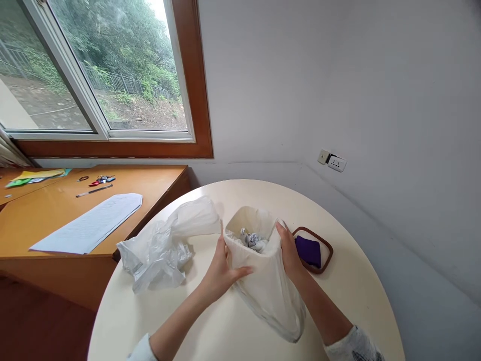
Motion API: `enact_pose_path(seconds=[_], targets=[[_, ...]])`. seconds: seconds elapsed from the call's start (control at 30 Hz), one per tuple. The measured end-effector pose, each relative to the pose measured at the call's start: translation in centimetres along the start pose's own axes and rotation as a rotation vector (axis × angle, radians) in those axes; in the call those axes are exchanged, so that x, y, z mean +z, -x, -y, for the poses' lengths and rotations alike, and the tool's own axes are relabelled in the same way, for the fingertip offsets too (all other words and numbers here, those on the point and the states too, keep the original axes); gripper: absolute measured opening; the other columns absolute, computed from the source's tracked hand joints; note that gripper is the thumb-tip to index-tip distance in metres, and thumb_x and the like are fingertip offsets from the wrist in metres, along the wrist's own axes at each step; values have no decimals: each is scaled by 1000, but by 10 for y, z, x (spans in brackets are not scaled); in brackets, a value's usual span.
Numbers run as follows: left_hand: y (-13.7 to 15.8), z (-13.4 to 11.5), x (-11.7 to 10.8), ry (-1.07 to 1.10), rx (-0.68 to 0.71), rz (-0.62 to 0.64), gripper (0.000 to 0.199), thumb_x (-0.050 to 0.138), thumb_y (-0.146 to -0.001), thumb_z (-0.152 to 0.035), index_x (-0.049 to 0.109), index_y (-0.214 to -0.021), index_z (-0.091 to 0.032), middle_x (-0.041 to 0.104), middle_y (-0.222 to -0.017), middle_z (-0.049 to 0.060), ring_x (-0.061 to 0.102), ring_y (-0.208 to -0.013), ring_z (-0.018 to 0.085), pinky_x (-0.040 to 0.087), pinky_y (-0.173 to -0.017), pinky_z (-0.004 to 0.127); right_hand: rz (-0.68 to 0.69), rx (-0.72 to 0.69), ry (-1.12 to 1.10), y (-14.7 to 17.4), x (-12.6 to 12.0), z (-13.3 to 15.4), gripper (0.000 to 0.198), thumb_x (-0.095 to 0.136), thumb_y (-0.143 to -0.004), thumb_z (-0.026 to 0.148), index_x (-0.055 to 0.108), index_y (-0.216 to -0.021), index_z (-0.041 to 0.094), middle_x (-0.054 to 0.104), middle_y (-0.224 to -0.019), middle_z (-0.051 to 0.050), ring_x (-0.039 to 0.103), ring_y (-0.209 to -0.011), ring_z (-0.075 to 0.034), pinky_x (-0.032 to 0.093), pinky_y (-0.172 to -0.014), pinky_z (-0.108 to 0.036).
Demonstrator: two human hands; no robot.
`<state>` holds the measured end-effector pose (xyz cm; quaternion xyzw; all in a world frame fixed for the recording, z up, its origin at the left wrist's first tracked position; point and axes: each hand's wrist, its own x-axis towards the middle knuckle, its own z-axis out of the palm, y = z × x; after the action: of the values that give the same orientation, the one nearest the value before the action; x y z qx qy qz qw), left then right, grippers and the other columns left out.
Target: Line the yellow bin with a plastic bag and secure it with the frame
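Observation:
A trash bin (251, 260) stands on the round table, with a whitish plastic bag (283, 301) folded over its rim and hanging down its front and right side. Crumpled paper (254, 241) lies inside. My left hand (225, 271) grips the bin's left side through the bag, thumb across the front and fingers along the edge. At the right rim, my right hand (290, 250) is closed on the bag's edge, thumb on top; its other fingers are partly hidden. Just right of that hand lies a brown rounded frame (326, 265), with a folded purple cloth (308, 251) overlapping it.
A loose, crumpled clear plastic bag (158, 255) lies on the left of the cream round table (349, 311). Beside it stands a wooden desk (161, 175) with paper sheets (93, 220), a pen (93, 190) and keys (102, 180). A wall socket (337, 163) is behind.

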<state>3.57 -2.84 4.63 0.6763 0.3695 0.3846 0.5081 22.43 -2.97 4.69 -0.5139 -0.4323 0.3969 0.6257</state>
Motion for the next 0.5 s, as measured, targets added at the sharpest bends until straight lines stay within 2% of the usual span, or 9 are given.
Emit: enact_pose_path(seconds=[0.07, 0.13, 0.17, 0.23, 0.3, 0.37, 0.43, 0.5], targets=[[2, -5, -20, -99, 20, 92, 89, 67, -71, -40, 11, -139, -32, 24, -144, 8, 26, -131, 28, 25, -108, 45, -70, -95, 98, -4, -7, 1, 47, 47, -81, 44, 46, -125, 26, 46, -132, -3, 40, -122, -22, 36, -98, -38], [-3, -17, -41, -195, 34, 57, 71, 53, -80, -47, 17, -139, -33, 19, -146, 5, 22, -133, 26, 22, -109, 45, -78, -195, 208, -8, -14, 5, 47, 51, -79, 40, 49, -124, 26, 44, -134, -3, 38, -124, -22, 33, -101, -38], [-9, -24, -49, -232, 44, 18, 58, 43, -85, -48, 23, -137, -32, 21, -146, 3, 23, -133, 24, 22, -109, 43, -52, -217, 249, -9, -16, 8, 45, 52, -79, 39, 52, -121, 26, 49, -130, -3, 41, -121, -22, 35, -99, -38], [-26, -41, -58, -351, 119, -4, 48, 34, -88, -49, 35, -133, -30, 24, -145, 1, 20, -134, 23, 22, -109, 42, 20, -191, 291, -11, -18, 12, 42, 48, -80, 39, 55, -118, 25, 62, -109, -4, 54, -104, -22, 43, -88, -38], [-49, -56, -57, -499, 173, 46, 48, 34, -87, -50, 38, -131, -30, 23, -146, 0, 19, -134, 24, 22, -109, 42, 54, -125, 291, -10, -17, 14, 45, 45, -81, 41, 53, -122, 23, 67, -82, -3, 61, -81, -21, 48, -71, -36], [-70, -65, -48, -605, 185, 164, 53, 35, -86, -53, 35, -134, -28, 23, -147, 1, 21, -134, 23, 23, -109, 39, 21, -111, 289, -7, -15, 13, 47, 44, -82, 42, 52, -123, 22, 66, -72, -2, 61, -71, -21, 48, -64, -34], [-84, -66, -38, -685, 192, 315, 57, 34, -86, -54, 35, -135, -25, 27, -146, 3, 24, -133, 23, 23, -109, 38, -65, -167, 293, -4, -13, 13, 43, 46, -81, 41, 57, -117, 21, 67, -83, -5, 61, -80, -21, 48, -69, -34], [-90, -62, -31, -727, 200, 388, 57, 32, -86, -54, 36, -134, -24, 31, -144, 4, 27, -132, 23, 24, -108, 37, -164, -271, 305, -1, -12, 13, 33, 48, -81, 38, 63, -104, 20, 65, -99, -7, 58, -93, -22, 46, -78, -35]])
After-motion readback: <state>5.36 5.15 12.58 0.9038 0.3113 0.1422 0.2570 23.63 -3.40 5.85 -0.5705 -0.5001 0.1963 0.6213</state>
